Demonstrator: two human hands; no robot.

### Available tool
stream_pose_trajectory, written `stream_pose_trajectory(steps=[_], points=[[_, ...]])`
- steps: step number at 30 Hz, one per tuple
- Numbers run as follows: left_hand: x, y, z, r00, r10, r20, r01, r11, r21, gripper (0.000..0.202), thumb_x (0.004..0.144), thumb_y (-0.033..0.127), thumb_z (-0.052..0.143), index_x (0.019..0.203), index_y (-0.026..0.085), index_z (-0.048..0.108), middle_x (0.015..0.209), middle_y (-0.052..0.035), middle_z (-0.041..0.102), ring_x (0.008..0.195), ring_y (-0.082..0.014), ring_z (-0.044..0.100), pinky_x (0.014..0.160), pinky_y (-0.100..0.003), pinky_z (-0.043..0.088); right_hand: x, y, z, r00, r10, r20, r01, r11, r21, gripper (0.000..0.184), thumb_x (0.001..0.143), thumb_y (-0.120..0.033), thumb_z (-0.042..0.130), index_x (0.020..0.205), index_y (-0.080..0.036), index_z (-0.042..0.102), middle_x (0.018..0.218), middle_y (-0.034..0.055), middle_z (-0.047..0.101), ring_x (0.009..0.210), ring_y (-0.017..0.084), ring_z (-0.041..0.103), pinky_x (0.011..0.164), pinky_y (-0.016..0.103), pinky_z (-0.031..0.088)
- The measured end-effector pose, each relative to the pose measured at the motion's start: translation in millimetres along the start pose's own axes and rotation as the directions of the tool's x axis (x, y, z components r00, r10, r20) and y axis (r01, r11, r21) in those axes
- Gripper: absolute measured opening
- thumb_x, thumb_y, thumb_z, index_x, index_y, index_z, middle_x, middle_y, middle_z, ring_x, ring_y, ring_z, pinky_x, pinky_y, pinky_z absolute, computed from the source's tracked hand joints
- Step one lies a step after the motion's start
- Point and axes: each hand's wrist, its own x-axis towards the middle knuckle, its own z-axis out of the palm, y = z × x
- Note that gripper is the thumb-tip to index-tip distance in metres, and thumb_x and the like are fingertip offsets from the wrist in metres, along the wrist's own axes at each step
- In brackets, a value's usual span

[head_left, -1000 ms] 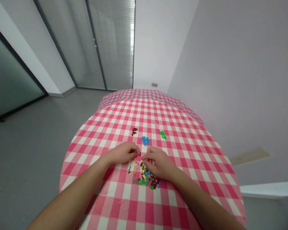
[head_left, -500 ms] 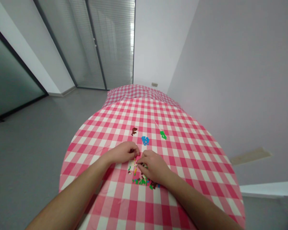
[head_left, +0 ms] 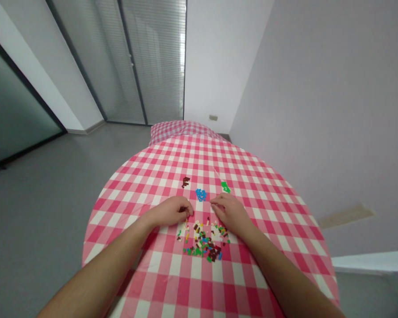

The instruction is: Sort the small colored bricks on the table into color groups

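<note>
Many tiny toy bricks lie in a wide heap on the pink checked tablecloth. Past the heap sit a blue pile, a green pile and a brown pile. The hands are apart: left hand curled at the heap's far edge, right hand open just past it. Window blinds hang beyond the table.

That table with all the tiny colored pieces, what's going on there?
A person is working at a table covered in a pink-and-white gingham cloth with both hands. The left hand, curled shut, rests at the top edge of a mixed spread of small plastic bricks; whether it holds one is hard to tell. The right hand sits just beyond the spread. Past them lie clusters of blue bricks, dark brown bricks and green bricks.
</note>
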Motion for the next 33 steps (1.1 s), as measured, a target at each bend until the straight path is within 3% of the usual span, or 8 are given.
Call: stream_pose_trajectory(steps=[7,12,18,23,33], points=[[0.3,-1.1,0.3,1.0,0.019,-0.002,-0.019,1.0,0.006,0.022,0.077,0.009,0.051,0.086,0.017,0.07,0.089,-0.0049,0.072,0.081,-0.0177,0.064,0.074,-0.028,0.048,2.1,2.4,6.5,0.993,-0.009,0.12,0.012,1.0,-0.02,0.019,0.092,-0.018,0.057,0.097,-0.015,0.075,0.092,0.0095,0.071,0.089,0.022,0.063,0.08,0.033,0.048],[0.4,-2.5,1.3,1.0,0.007,-0.003,-0.007,1.0,-0.007,0.023,0.075,0.008,0.052,0.086,0.016,0.07,0.087,-0.0048,0.072,0.075,-0.0169,0.063,0.07,-0.027,0.047,-2.0,5.4,-1.9,0.994,-0.008,0.107,0.007,1.0,0.013,0.02,0.089,-0.018,0.059,0.102,-0.015,0.074,0.092,0.0091,0.071,0.088,0.021,0.063,0.08,0.032,0.048],[0.7,-2.9,1.4,1.0,0.013,-0.011,-0.013,1.0,-0.007,0.023,0.075,0.007,0.052,0.085,0.017,0.07,0.086,-0.0043,0.072,0.077,-0.017,0.063,0.07,-0.027,0.047,-5.8,9.3,-7.7,0.989,-0.054,0.14,0.049,0.998,0.033,0.02,0.089,-0.016,0.056,0.092,-0.017,0.075,0.091,0.0076,0.069,0.088,0.02,0.062,0.08,0.031,0.048],[0.7,-4.2,1.8,1.0,0.013,-0.007,-0.013,1.0,-0.012,0.023,0.075,0.008,0.052,0.086,0.017,0.07,0.087,-0.004,0.072,0.076,-0.0162,0.063,0.071,-0.027,0.047,-4.6,6.4,-2.5,0.985,-0.095,0.141,0.094,0.995,0.018,0.024,0.092,-0.015,0.052,0.102,-0.017,0.074,0.095,0.009,0.066,0.091,0.02,0.06,0.081,0.032,0.048],[0.5,-2.7,1.3,1.0,-0.01,0.001,0.01,1.0,-0.01,0.023,0.075,0.008,0.052,0.086,0.017,0.07,0.086,-0.0036,0.071,0.076,-0.0161,0.063,0.07,-0.026,0.047,-2.5,3.1,2.6,0.988,-0.043,0.147,0.043,0.999,0.0,0.028,0.097,-0.02,0.047,0.112,-0.017,0.07,0.099,0.009,0.062,0.088,0.019,0.06,0.077,0.031,0.048]])
